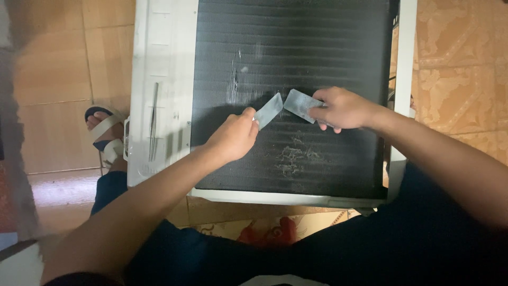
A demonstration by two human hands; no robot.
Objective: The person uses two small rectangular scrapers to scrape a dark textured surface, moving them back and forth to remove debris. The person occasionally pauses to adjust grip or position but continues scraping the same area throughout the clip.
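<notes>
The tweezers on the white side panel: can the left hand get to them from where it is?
Probably yes: the tweezers lie uncovered beside the left hand, though it already holds a grey card.

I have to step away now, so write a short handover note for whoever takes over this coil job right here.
Left hand: pinches a small grey card, its edge on the black fin panel.
Right hand: holds a second grey card beside it.
The panel lies flat in its white casing on the tiled floor.
Done: scraped pale patches mid-panel.
Left: most fins look untouched.

Matt dark ribbed coil panel (317, 47), white plastic frame (164, 63), perhaps plastic cards (269, 110).
</notes>
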